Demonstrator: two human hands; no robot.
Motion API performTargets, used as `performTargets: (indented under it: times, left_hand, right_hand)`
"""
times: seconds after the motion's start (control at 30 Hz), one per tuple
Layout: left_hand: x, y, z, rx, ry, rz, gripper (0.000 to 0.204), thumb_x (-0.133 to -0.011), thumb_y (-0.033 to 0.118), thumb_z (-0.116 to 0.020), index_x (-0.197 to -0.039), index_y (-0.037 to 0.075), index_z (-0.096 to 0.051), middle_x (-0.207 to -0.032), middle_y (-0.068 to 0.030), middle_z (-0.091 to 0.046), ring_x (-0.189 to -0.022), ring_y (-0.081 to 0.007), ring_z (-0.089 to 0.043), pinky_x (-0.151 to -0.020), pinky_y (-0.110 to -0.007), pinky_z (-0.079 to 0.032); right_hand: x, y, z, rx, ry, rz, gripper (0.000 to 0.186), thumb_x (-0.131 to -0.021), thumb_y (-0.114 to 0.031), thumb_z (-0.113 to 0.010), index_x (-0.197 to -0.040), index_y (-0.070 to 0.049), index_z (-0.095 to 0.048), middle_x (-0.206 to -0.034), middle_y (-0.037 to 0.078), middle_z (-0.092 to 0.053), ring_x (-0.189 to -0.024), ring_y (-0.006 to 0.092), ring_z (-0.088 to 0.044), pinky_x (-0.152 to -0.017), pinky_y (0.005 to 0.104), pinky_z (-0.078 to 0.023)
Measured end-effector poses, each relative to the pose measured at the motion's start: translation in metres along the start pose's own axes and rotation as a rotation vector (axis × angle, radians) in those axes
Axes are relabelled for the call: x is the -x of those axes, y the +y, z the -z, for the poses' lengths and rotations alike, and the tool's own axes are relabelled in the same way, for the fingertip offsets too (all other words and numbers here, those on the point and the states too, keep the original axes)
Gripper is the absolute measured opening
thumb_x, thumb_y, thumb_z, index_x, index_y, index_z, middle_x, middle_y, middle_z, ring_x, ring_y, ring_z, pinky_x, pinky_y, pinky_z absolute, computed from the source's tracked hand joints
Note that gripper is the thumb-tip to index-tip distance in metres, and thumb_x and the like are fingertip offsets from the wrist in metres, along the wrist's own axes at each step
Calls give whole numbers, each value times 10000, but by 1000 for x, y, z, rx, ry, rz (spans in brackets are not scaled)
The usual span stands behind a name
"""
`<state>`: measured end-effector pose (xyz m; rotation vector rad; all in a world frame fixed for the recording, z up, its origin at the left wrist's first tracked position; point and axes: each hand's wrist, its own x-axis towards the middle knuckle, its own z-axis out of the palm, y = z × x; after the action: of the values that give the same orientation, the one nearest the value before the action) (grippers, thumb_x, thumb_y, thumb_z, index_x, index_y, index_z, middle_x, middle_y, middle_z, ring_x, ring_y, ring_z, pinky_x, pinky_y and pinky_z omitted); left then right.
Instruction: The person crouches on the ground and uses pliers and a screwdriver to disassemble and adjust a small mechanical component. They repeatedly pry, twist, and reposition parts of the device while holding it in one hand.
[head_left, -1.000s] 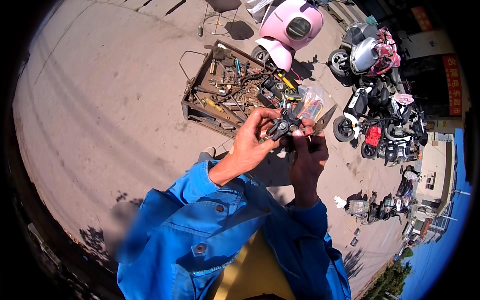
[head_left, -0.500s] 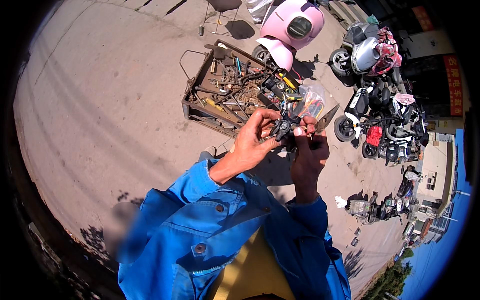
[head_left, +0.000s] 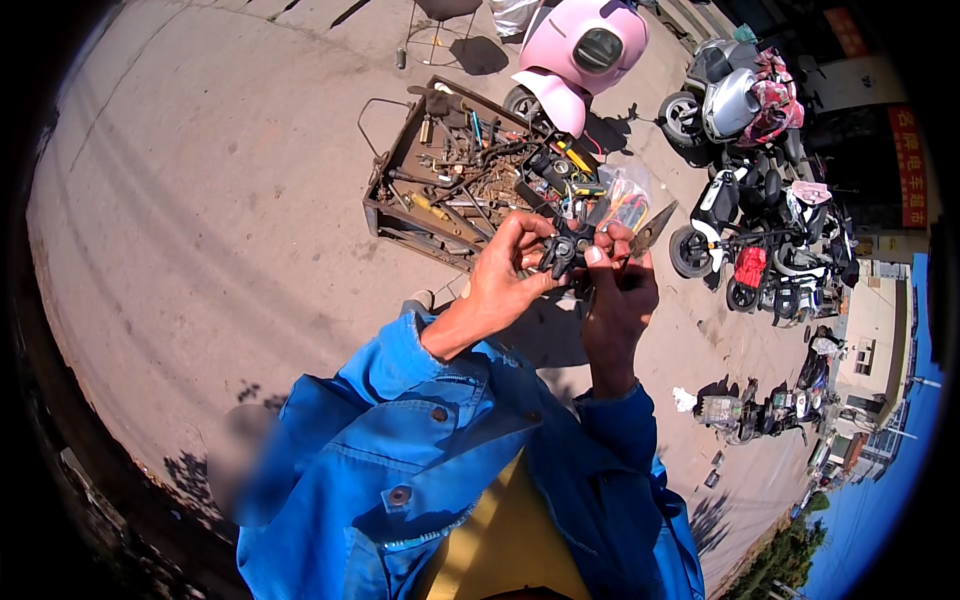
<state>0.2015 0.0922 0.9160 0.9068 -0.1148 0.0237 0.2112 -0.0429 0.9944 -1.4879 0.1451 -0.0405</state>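
In front of my chest, my left hand (head_left: 503,283) is closed around a small black mechanical part (head_left: 562,254) with a round centre and stubby arms. My right hand (head_left: 617,300) pinches at the part's right side with thumb and fingertips. Out of that same hand, to the upper right, sticks a flat, pointed metal tool (head_left: 655,228); its grip is hidden by the fingers, so its kind is unclear. What the right fingertips pinch is too small to make out.
Just beyond my hands stands an open, rusty toolbox (head_left: 412,170) full of tools and loose hardware. A clear plastic bag (head_left: 632,186) with coloured wires lies at its right. A pink scooter (head_left: 585,45) stands behind it, with more scooters (head_left: 722,215) parked on the right.
My right fingertips have shifted slightly at the black part, and the part is turned a little. Both hands stay in about the same place.
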Motion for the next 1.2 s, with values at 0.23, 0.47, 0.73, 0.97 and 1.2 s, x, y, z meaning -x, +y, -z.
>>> performTargets:
  times: [0.23,0.47,0.73,0.97,1.2]
  left_hand:
    - [-1,1,0,43,-14,38,505,-834,-143,-735,-1182,66,-434,-1438,-165,-557,-1164,-147,-591,-960,-315,-528]
    - [0,6,-2,-39,-8,-2,510,-820,-154,-739,-1146,79,-425,-1430,-152,-557,-1136,-142,-596,-902,-295,-549]
    - [2,7,-5,-66,52,-28,549,-812,-100,-808,-1145,66,-406,-1387,-135,-557,-1116,-164,-623,-876,-307,-602]
    - [4,-3,-2,-158,76,-38,588,-782,-37,-869,-1113,60,-393,-1305,-128,-557,-1066,-149,-626,-823,-286,-613]
    - [4,-4,-1,-133,84,-33,588,-778,-21,-878,-1082,63,-382,-1284,-126,-551,-1036,-138,-614,-831,-305,-611]
  right_hand:
    - [0,2,0,18,-6,23,365,-954,37,-685,-1298,-2,-568,-1094,50,-661,-922,110,-656,-784,273,-583]
    - [2,5,3,-25,-72,51,380,-948,51,-682,-1305,1,-560,-1111,61,-658,-933,117,-650,-804,266,-569]
    - [4,6,0,31,-69,83,420,-934,75,-679,-1329,10,-554,-1123,74,-658,-976,122,-646,-844,269,-555]
    - [6,2,-2,7,-84,94,422,-935,83,-673,-1333,12,-553,-1112,74,-662,-970,126,-647,-835,271,-557]
    - [6,-3,-6,36,-65,70,425,-934,59,-690,-1335,13,-555,-1087,65,-674,-922,107,-644,-815,259,-548]
